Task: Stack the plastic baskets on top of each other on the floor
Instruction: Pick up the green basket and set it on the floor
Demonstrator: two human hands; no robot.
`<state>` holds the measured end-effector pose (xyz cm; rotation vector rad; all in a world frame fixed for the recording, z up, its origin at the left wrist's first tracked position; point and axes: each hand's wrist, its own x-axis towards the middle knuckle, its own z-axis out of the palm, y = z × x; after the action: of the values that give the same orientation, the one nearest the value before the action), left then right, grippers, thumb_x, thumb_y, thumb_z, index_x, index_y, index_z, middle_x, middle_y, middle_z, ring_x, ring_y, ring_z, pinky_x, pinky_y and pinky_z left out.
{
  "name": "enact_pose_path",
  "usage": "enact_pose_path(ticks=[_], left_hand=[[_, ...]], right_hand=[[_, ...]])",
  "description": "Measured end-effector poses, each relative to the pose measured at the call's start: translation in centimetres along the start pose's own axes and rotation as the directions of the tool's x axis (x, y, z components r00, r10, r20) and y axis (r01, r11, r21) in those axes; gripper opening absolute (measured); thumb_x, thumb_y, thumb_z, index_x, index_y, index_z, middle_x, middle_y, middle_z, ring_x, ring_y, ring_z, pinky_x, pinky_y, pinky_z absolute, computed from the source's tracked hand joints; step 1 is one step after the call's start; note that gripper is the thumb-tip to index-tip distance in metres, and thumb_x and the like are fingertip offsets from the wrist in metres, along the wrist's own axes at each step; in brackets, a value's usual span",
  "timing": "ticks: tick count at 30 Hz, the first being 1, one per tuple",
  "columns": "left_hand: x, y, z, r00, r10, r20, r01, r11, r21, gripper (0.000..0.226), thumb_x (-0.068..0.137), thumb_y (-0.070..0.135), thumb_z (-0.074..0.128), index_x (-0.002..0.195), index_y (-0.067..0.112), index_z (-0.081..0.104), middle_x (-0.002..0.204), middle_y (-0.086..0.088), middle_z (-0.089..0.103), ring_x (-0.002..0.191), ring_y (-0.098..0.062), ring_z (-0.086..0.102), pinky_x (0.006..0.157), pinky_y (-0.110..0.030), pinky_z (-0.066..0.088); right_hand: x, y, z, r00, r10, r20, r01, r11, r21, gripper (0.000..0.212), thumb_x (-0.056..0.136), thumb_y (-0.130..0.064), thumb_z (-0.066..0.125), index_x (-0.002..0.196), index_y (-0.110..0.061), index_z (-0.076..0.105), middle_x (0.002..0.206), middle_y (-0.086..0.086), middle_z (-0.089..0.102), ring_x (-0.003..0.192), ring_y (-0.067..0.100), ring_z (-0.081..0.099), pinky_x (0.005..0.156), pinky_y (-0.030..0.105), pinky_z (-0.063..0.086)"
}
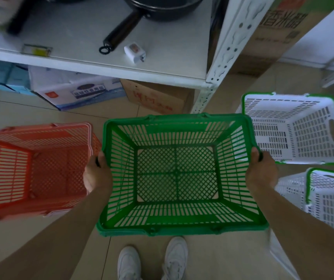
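Note:
A green plastic basket (177, 227) is held above the floor in the middle of the head view, open side up. My left hand (96, 174) grips its left rim and my right hand (261, 172) grips its right rim. A red basket (6, 164) stands on the floor just to the left, its right wall close to my left hand. A white basket with a green rim (295, 128) sits on the floor at the right. Another white basket with a green rim (331, 199) is at the near right, cut off by the frame.
A white metal shelf (121, 69) runs across the top with a black pan (162, 9) and a small white plug (135, 52) on it. Cardboard boxes (154, 97) lie under it. The shelf post (208, 93) stands behind the green basket. My white shoes (152, 259) are on the tiled floor.

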<state>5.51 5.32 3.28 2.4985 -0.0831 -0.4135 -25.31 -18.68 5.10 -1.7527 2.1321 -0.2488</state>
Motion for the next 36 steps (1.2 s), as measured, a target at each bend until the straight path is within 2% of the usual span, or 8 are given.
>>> enact_pose_path(ticks=[6,12,17,21,24,27,31,36], left_hand=[[-0.5,3.3,-4.3,0.999,-0.028,-0.037,0.026,0.999,-0.033,0.042,0.102,0.041,0.037,0.083,0.007,0.053,0.075,-0.012,0.053,0.069,-0.029,0.050,0.061,-0.034,0.035],[0.9,6.0,-9.2,0.993,-0.035,-0.111,0.030,0.998,-0.046,0.050,0.100,0.049,0.034,0.093,0.007,0.061,0.084,-0.015,0.059,0.076,-0.033,0.055,0.062,-0.036,0.037],[1.9,7.2,-13.6,0.981,-0.072,-0.179,0.060,0.995,-0.075,0.053,0.098,0.052,0.033,0.097,0.009,0.064,0.095,-0.019,0.068,0.086,-0.039,0.063,0.066,-0.037,0.042],[2.6,6.9,-17.1,0.970,-0.111,-0.216,0.090,0.991,-0.102,0.052,0.098,0.053,0.032,0.091,0.011,0.063,0.087,-0.017,0.067,0.079,-0.037,0.064,0.066,-0.040,0.049],[3.2,6.2,-20.2,0.962,-0.139,-0.237,0.114,0.987,-0.114,0.049,0.099,0.050,0.032,0.091,0.011,0.060,0.084,-0.014,0.063,0.076,-0.033,0.060,0.063,-0.036,0.043],[4.2,5.0,-23.7,0.951,-0.139,-0.276,0.114,0.988,-0.103,0.046,0.099,0.047,0.032,0.091,0.011,0.059,0.081,-0.014,0.061,0.070,-0.032,0.059,0.062,-0.035,0.041],[7.0,1.8,-28.4,0.936,-0.125,-0.330,0.082,0.987,-0.140,0.044,0.097,0.047,0.035,0.085,0.009,0.057,0.087,-0.026,0.063,0.076,-0.038,0.062,0.067,-0.040,0.046],[10.7,-2.2,-32.9,0.904,-0.139,-0.404,0.096,0.987,-0.126,0.049,0.098,0.043,0.039,0.094,0.000,0.062,0.096,-0.031,0.064,0.090,-0.044,0.062,0.078,-0.047,0.049]], right_hand=[[-0.5,-3.6,-4.9,0.996,-0.075,-0.039,0.073,0.996,-0.046,0.048,0.102,-0.052,0.024,0.085,-0.014,0.048,0.062,0.000,0.044,0.051,0.018,0.041,0.053,0.031,0.035],[-1.1,-9.0,-9.0,0.988,-0.142,-0.054,0.144,0.989,0.032,0.050,0.102,-0.049,0.027,0.086,-0.009,0.051,0.065,0.002,0.046,0.065,0.028,0.051,0.060,0.035,0.037],[-2.2,-13.8,-11.1,0.969,-0.235,-0.078,0.238,0.971,0.035,0.052,0.103,-0.045,0.029,0.092,-0.002,0.055,0.077,0.011,0.051,0.070,0.028,0.047,0.063,0.037,0.035],[-3.8,-17.6,-12.3,0.955,-0.284,-0.081,0.289,0.956,0.053,0.050,0.104,-0.043,0.031,0.098,0.000,0.056,0.079,0.012,0.047,0.072,0.028,0.045,0.062,0.036,0.033],[-5.7,-20.4,-12.4,0.952,-0.302,-0.056,0.305,0.950,0.066,0.054,0.104,-0.045,0.030,0.099,0.003,0.056,0.080,0.016,0.048,0.073,0.033,0.047,0.062,0.038,0.033],[-8.3,-22.9,-11.7,0.943,-0.325,-0.071,0.331,0.940,0.087,0.057,0.103,-0.048,0.030,0.086,0.001,0.053,0.078,0.022,0.053,0.067,0.035,0.050,0.059,0.039,0.036],[-12.7,-26.0,-10.3,0.910,-0.414,0.002,0.411,0.903,0.122,0.046,0.104,-0.043,0.028,0.089,-0.004,0.048,0.066,0.008,0.041,0.057,0.028,0.039,0.056,0.036,0.029],[-17.5,-29.4,-6.2,0.909,-0.415,0.040,0.401,0.896,0.190,0.053,0.103,-0.047,0.028,0.094,-0.002,0.055,0.088,0.020,0.059,0.080,0.038,0.058,0.062,0.038,0.036]])
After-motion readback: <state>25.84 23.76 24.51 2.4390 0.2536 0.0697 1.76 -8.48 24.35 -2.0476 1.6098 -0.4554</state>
